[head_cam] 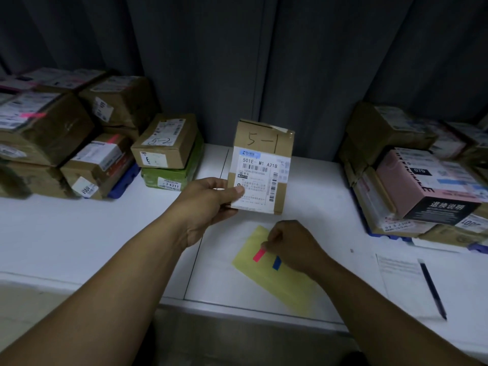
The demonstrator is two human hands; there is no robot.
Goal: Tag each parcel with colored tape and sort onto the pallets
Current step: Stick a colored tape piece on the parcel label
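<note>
Parcel (261,167): brown carton hand-marked 5-1, white shipping label facing me, at mid worktop (79,233) before a grey curtain (211,62). I cannot tell whether its base rests on the surface.

Left hand (208,204): enters from lower left with the forearm straight. The thumb presses on the label's lower left and the fingers curl behind the carton's near corner, gripping it.

Right hand (293,245): just below the parcel and apart from it, knuckles up. I read the fingers as curled down onto a yellow sheet (280,283), pinching the upper end of a pink tape strip (259,254).

Blue tape strip (276,262): on the same sheet, just right of the pink one, its upper end hidden under the right hand.

Stacked cartons: left heap (52,128) and right heap (396,133), both well apart from the held parcel.

Pen (433,289): on a paper sheet (404,281), right of the yellow sheet.
</note>
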